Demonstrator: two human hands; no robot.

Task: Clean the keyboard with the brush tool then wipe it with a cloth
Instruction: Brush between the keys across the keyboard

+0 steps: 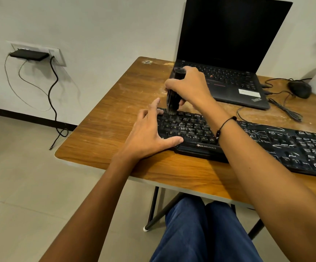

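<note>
Right hand [189, 86] grips an upright brush [174, 91], bristles down on the keyboard [248, 140]; left hand [149, 133] rests flat, fingers spread, steadying the keyboard's left end.

Right hand [190, 86] clenched; left hand [149, 133] flat, fingers [154, 104] spread.

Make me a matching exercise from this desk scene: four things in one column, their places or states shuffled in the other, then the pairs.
Things:
1. brush tool
2. left hand
3. laptop
4. mouse

Places or states:
A. open, screen dark
B. far right of the table, cable attached
C. flat on the left end of the keyboard
D. upright in the right hand, bristles on the top key row

Pairs: 1-D, 2-C, 3-A, 4-B
</note>
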